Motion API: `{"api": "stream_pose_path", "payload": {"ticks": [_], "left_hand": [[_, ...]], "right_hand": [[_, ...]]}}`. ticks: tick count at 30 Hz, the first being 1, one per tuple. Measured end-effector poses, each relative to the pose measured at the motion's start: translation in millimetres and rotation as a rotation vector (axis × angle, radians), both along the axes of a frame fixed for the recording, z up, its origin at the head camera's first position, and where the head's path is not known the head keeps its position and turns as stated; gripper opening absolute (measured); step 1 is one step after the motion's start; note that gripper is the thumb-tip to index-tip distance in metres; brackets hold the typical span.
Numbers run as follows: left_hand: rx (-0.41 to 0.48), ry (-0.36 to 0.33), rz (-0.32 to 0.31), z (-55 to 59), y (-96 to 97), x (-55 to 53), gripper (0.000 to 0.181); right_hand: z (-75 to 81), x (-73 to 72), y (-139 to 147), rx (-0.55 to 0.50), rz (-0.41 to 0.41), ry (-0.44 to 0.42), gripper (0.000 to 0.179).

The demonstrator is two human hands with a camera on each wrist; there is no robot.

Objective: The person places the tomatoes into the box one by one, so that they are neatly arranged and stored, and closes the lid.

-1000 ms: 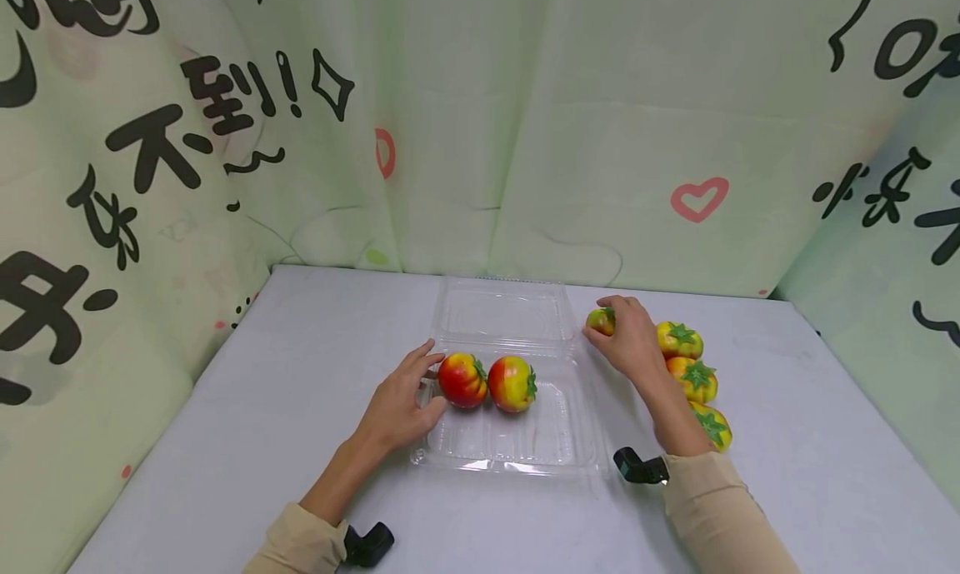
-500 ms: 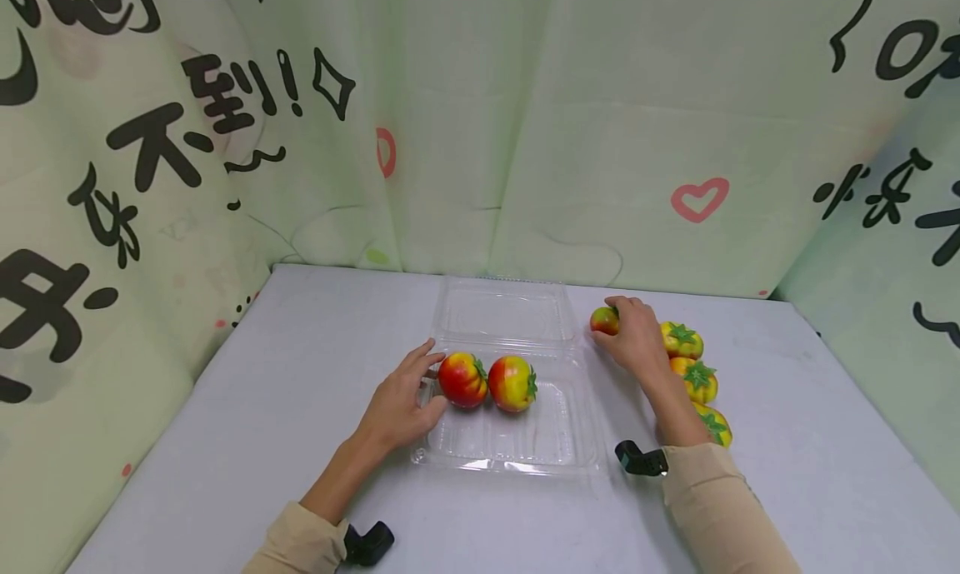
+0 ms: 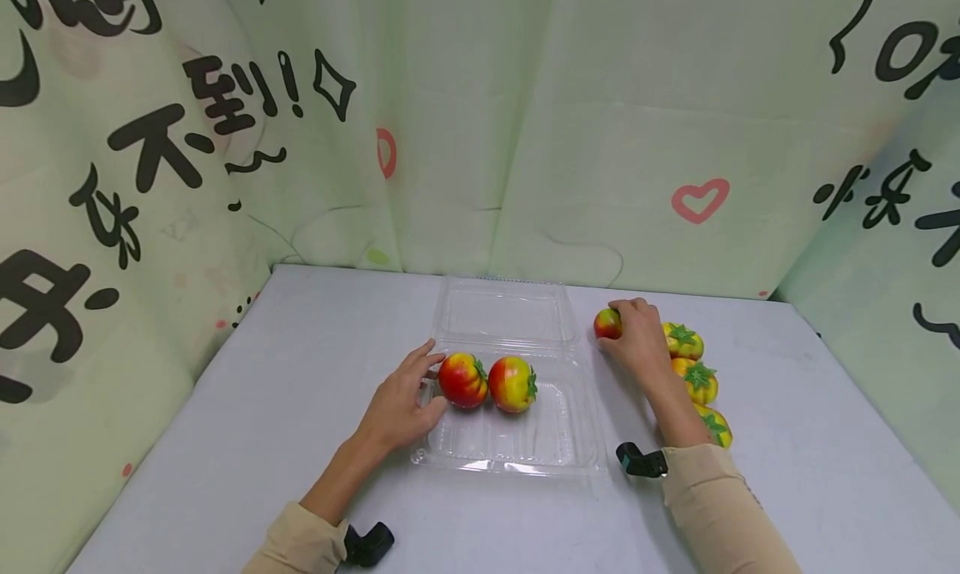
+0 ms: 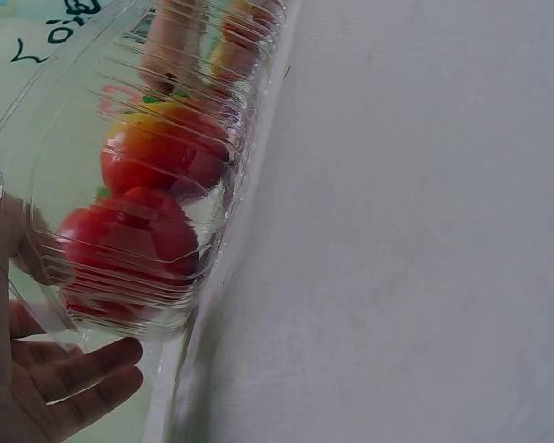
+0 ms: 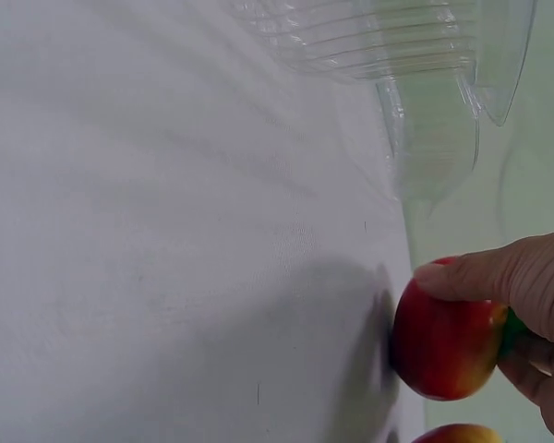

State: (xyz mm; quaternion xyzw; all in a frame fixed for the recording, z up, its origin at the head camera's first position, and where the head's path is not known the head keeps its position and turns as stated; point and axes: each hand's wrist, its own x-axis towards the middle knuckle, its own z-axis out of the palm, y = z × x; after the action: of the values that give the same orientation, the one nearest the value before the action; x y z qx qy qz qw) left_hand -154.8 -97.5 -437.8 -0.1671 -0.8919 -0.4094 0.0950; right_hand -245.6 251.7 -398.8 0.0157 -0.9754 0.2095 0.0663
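My right hand (image 3: pixel 639 336) grips a red-and-yellow tomato-like fruit (image 5: pixel 446 346) with a green leafy top, its thumb across the fruit's side in the right wrist view. The fruit is at the back right of the table, beside the clear plastic clamshell box (image 3: pixel 555 441). That box lies open with its lid (image 3: pixel 502 311) folded back. Inside its left half sit two more fruits, a red one (image 3: pixel 461 381) and a red-and-yellow one (image 3: pixel 512 384). At the left rim rests my left hand (image 3: pixel 401 406), fingers spread and relaxed around the corner in the left wrist view (image 4: pixel 83 388).
Several yellow fruits with green star-shaped tops (image 3: pixel 697 380) stand in a row right of my right hand, partly behind the forearm. A printed pale green curtain (image 3: pixel 465 141) hangs along the white table's (image 3: pixel 322 324) back edge and sides.
My right hand has shifted slightly right, and the fruit in it has turned from its greenish side to its red side. The left hand and the box have stayed in place.
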Motion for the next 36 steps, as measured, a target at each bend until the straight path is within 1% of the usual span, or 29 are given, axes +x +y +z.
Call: {"api": "stream_pose_path", "payload": {"ticks": [8, 16, 25, 36], "left_hand": [[0.004, -0.009, -0.007, 0.6, -0.3, 0.1, 0.058], [0.007, -0.007, -0.01, 1.4, 0.1, 0.2, 0.058], [0.002, -0.012, -0.004, 2.0, 0.2, 0.8, 0.058], [0.016, -0.016, -0.004, 0.7, -0.5, 1.0, 0.059]], "right_hand": [[-1.3, 0.3, 0.6, 0.022, 0.015, 0.041, 0.056], [-2.2, 4.2, 0.4, 0.032, 0.016, 0.091, 0.056], [4.9, 14.2, -6.0, -0.039, -0.019, 0.099, 0.057], [17.6, 31.9, -14.8, -0.097, -0.016, 0.145, 0.059]]}}
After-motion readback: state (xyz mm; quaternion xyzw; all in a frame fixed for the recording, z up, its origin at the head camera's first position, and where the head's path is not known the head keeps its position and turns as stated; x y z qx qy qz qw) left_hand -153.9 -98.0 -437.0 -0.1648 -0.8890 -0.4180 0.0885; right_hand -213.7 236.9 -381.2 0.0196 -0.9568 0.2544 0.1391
